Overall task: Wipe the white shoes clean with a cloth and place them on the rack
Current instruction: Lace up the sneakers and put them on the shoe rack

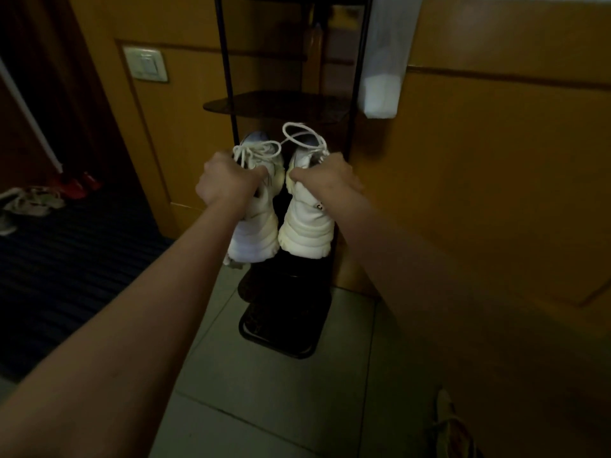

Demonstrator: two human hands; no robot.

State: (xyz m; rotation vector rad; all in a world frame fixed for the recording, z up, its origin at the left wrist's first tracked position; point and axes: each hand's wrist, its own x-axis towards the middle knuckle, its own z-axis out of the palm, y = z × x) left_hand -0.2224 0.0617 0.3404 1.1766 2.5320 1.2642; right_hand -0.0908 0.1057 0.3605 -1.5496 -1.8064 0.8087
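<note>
Holding a shoe in each hand at the rack (226, 77). The left hand (228, 180) has its grip curled tight round the top of the left shoe (254, 226), and the right hand (325, 175) is clamped the same way on the right shoe (305, 223). Both shoes hang below the fists, side by side and almost touching, chunky soles lowest, laces spilling above the knuckles. They sit between the rack's two black posts, the right fist close to the right post. A dark shelf (274, 105) lies just above the laces, with more dark shelves below. Whether the soles touch a shelf cannot be told. The wood wall (479, 193) crowds the rack's right side, while tiled floor (264, 408) lies open in front.
</note>
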